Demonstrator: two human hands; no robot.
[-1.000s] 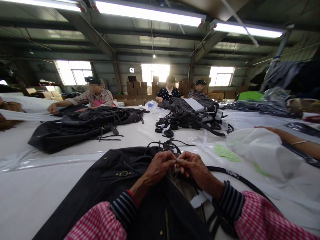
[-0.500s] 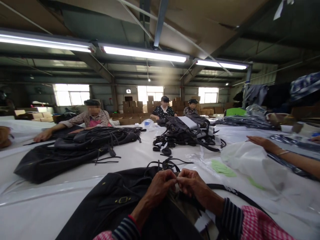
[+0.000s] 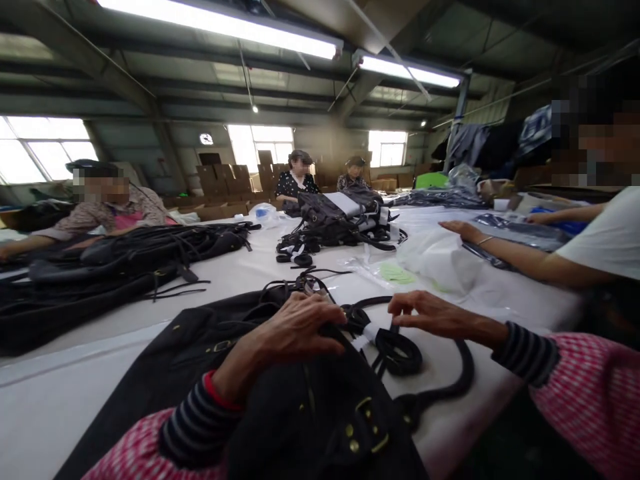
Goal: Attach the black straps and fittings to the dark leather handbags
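Note:
A black bag (image 3: 280, 407) with brass studs and a buckle lies on the white table (image 3: 75, 393) right in front of me. My left hand (image 3: 295, 330) rests on its top edge, fingers curled over the fabric. My right hand (image 3: 433, 317) hovers just right of it, fingers loosely apart, above a coiled black strap (image 3: 397, 350) with a white paper band. It holds nothing that I can see.
Piles of black bags (image 3: 115, 257) lie at the left and another pile (image 3: 340, 223) at the table's middle back. A person's bare arm (image 3: 505, 250) reaches in from the right over clear plastic bags (image 3: 440, 263). Other people sit across the table.
My hands were pinched together over the bag; now they have parted, the left lying on the bag and the right swung out over the strap. My view turned to the right.

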